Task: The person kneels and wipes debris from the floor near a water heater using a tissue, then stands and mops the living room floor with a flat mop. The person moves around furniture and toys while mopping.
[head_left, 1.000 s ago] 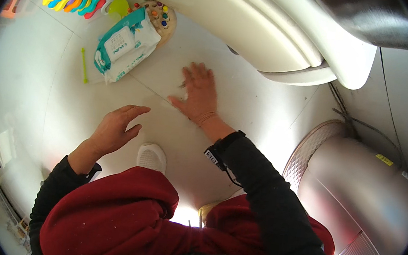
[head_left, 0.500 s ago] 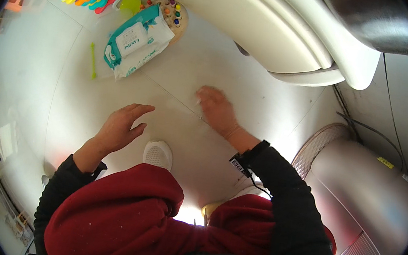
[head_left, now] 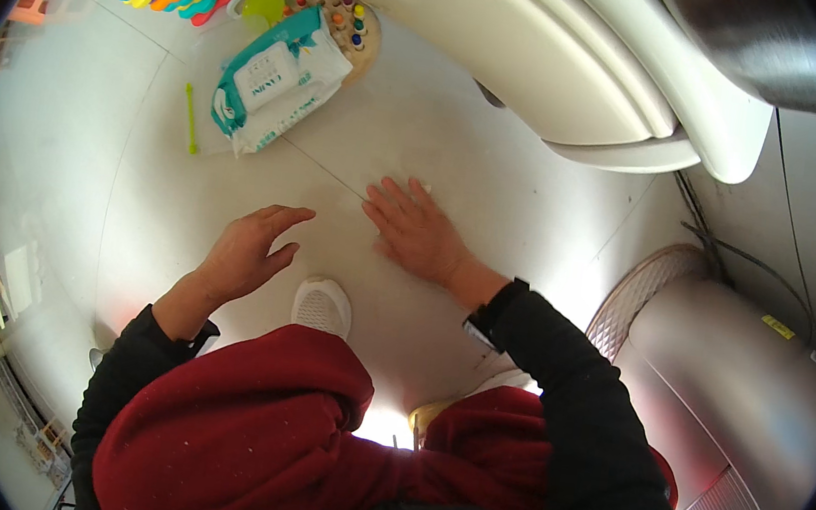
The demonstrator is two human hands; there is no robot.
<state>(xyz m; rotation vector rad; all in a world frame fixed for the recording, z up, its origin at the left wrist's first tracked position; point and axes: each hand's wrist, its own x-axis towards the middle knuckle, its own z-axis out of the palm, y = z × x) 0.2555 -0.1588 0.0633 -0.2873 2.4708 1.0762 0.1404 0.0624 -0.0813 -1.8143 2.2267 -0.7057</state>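
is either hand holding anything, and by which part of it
The bare left hand is half open and appears empty. The bare right hand is palm down over the pale grey floor; whether anything is held beneath it cannot be told.

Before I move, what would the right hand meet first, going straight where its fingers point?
Probably the white-and-teal pack, along its near long edge, with floor between it and the right hand. The hand's height is unclear, so it might pass above.
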